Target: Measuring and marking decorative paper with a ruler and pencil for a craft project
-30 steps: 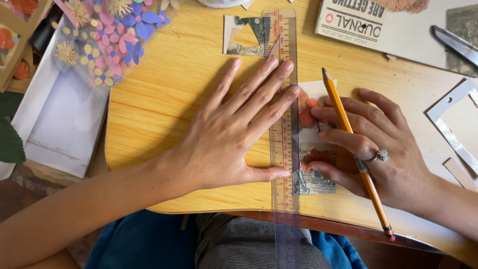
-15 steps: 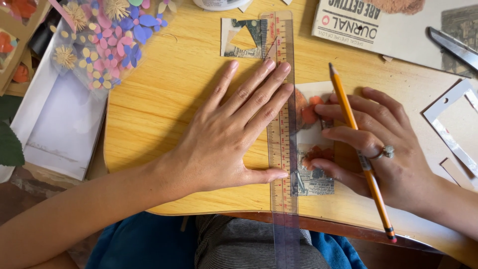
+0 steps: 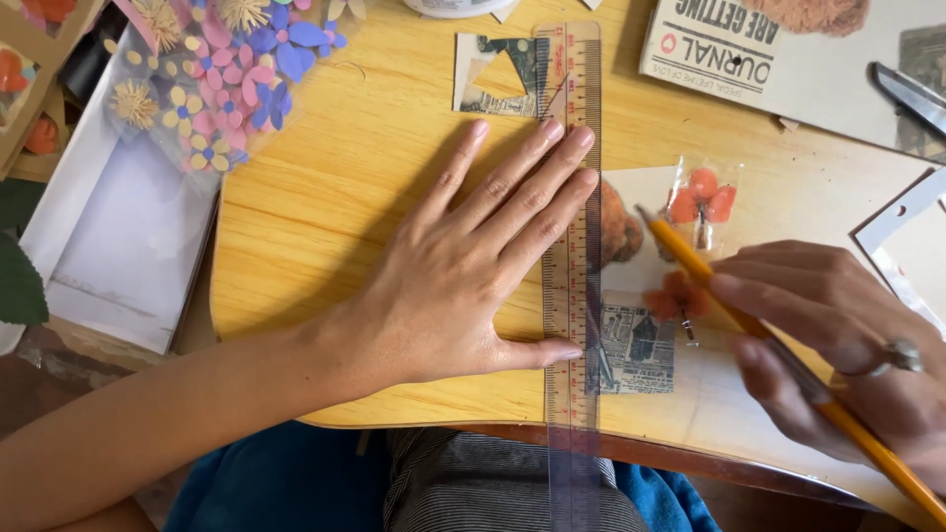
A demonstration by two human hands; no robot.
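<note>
Underneath, a yellow wooden board (image 3: 325,217) carries ruler (image 3: 572,296) and paper scraps (image 3: 498,74).

Clear ruler (image 3: 572,296), yellow pencil (image 3: 788,369), pale wood table (image 3: 335,207), orange pressed flowers (image 3: 702,202), pink-purple paper flowers (image 3: 232,69)

Bare forearms; ringed right hand (image 3: 847,345).

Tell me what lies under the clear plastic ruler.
Through the clear plastic ruler show the yellow wooden board and the pale paper sheet's edge. The left hand presses its fingertips on the ruler, hiding what lies beneath them.
</note>
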